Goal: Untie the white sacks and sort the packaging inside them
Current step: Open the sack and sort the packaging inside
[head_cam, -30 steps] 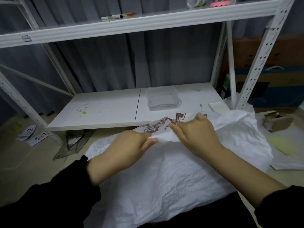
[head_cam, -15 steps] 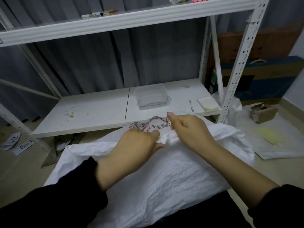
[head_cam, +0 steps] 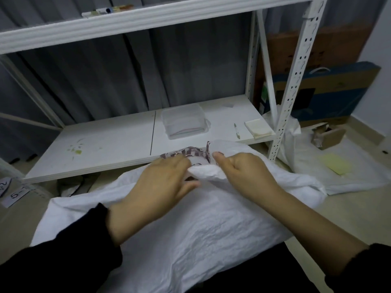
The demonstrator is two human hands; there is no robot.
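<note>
A big white woven sack (head_cam: pixel 186 235) lies across my lap and the floor, its mouth pointing at the shelf. The bunched mouth (head_cam: pixel 188 154) shows dark red print. My left hand (head_cam: pixel 160 187) rests on the sack just left of the mouth, fingers curled into the bunched fabric. My right hand (head_cam: pixel 243 174) grips a fold of the sack (head_cam: pixel 206 173) right of the mouth, thumb stretched toward the print. The hands are close, almost touching. What is inside the sack is hidden.
A white metal rack (head_cam: pixel 296 81) stands ahead; its low shelf (head_cam: pixel 101 144) holds a clear plastic box (head_cam: pixel 184 121), a pen (head_cam: pixel 237 131) and a pale pad (head_cam: pixel 259 130). Another white sack (head_cam: pixel 347 176) with a yellow sheet (head_cam: pixel 336 167) and a small cardboard box (head_cam: pixel 329 135) lies right. Paper labels (head_cam: pixel 14 194) lie left.
My view has swung to the right. Both hands have drawn closer together at the sack's mouth, and the printed edge has bunched up between them.
</note>
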